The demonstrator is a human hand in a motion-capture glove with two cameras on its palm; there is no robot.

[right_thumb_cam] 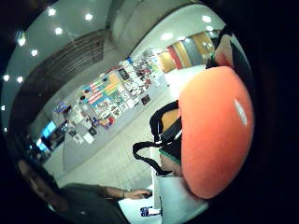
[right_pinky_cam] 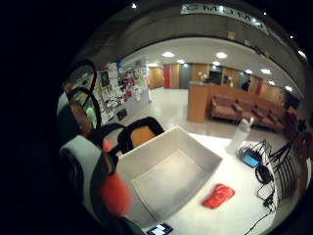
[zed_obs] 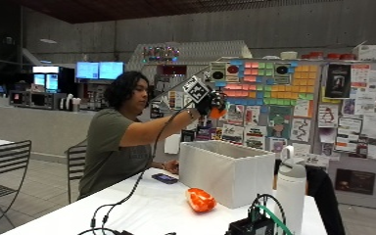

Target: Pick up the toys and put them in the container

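From the outside view, a person sat at the white table (zed_obs: 146, 208) with the gloved right hand (zed_obs: 209, 104) raised high above the white container (zed_obs: 230, 169), fingers curled round an orange toy (zed_obs: 217, 112). The height looked chosen so the toy would clear the container's rim before dropping in. A second toy, red and orange (zed_obs: 201, 199), lay on the table just in front of the container's near side, not yet collected. The bare hand (zed_obs: 170, 166) rested on the table to the left of the container, beside a phone (zed_obs: 164, 178). A white bottle (zed_obs: 290, 188) stood to the right of the container.

In the little finger side palm view, the container (right_pinky_cam: 168, 174) sat open and empty below the palm, which suggested the hand was aligned for a release. The held toy (right_pinky_cam: 115, 193) showed at the hand's edge, and the red toy (right_pinky_cam: 218, 196) lay on the table beside the container. A banner high on the far wall carried lettering I could not read.

In the thumb side palm view, the orange toy (right_thumb_cam: 215, 133) filled much of the picture, pressed close to the palm. The posters on the far wall were too small to read.
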